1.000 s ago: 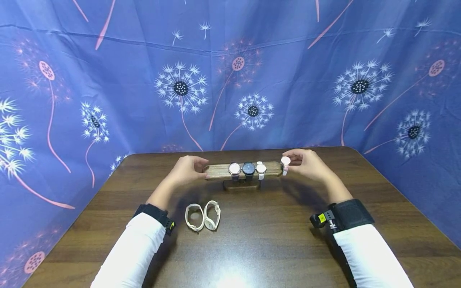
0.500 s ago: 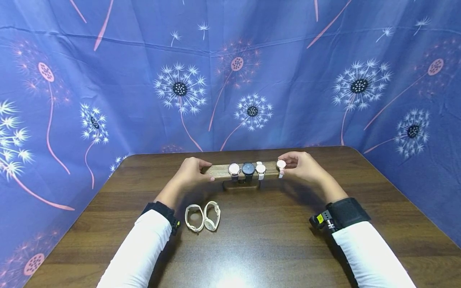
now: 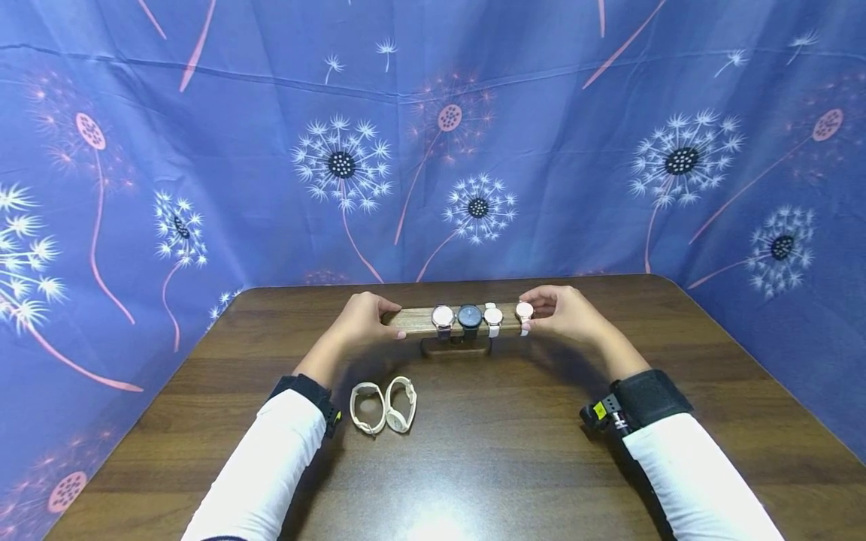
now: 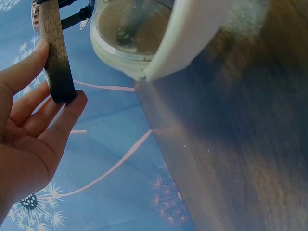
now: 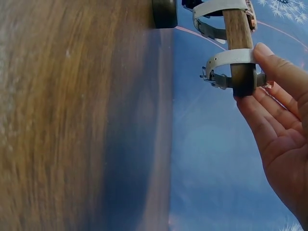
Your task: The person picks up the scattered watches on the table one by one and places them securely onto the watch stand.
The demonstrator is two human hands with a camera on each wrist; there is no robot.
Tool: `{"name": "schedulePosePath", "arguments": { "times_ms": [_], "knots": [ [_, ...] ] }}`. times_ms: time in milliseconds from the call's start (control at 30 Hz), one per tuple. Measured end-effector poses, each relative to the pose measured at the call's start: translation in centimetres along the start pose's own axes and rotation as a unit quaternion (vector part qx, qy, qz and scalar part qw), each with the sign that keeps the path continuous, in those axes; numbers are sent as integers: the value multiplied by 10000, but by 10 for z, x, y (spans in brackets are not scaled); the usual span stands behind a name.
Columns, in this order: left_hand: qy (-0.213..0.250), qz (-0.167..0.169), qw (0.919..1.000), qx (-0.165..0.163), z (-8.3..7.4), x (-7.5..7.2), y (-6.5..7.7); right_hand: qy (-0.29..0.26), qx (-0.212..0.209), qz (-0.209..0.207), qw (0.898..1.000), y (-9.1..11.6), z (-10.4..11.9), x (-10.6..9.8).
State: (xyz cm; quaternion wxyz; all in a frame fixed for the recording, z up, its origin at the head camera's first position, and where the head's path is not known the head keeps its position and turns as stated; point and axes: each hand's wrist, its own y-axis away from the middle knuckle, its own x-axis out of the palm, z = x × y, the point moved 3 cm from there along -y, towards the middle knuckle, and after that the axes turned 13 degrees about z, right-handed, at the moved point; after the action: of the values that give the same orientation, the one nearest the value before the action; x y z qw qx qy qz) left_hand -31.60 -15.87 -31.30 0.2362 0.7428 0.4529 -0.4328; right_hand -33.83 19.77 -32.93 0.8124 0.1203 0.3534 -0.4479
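I've got four watches [image 3: 470, 316] round the bar [image 3: 414, 321] so far, left hand [image 3: 360, 318] gripping one end, right hand [image 3: 570, 314] pinching the end watch [image 3: 524, 310] at the other, and two white ones [image 3: 398, 423] on the counter [image 3: 514, 451] not on yet.

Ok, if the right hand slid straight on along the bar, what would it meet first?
Likely the neighbouring white-strapped watch, next along the wooden bar from the end watch that the right hand holds; depth is hard to judge.
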Motion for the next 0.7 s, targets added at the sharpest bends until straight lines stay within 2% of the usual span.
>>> {"name": "schedulePosePath", "arguments": {
  "times_ms": [300, 500, 700],
  "knots": [
    [-163, -50, 9998, 61, 0, -1, -2, 17, -157, 11, 9999, -4, 3, 3],
    [-282, -89, 9994, 150, 0, -1, -2, 332, -212, -4, 9992, -8, 7, 6],
    [-264, -58, 9996, 101, 0, -1, -3, 598, -187, -17, 9980, -10, 10, 8]
  ]
}}
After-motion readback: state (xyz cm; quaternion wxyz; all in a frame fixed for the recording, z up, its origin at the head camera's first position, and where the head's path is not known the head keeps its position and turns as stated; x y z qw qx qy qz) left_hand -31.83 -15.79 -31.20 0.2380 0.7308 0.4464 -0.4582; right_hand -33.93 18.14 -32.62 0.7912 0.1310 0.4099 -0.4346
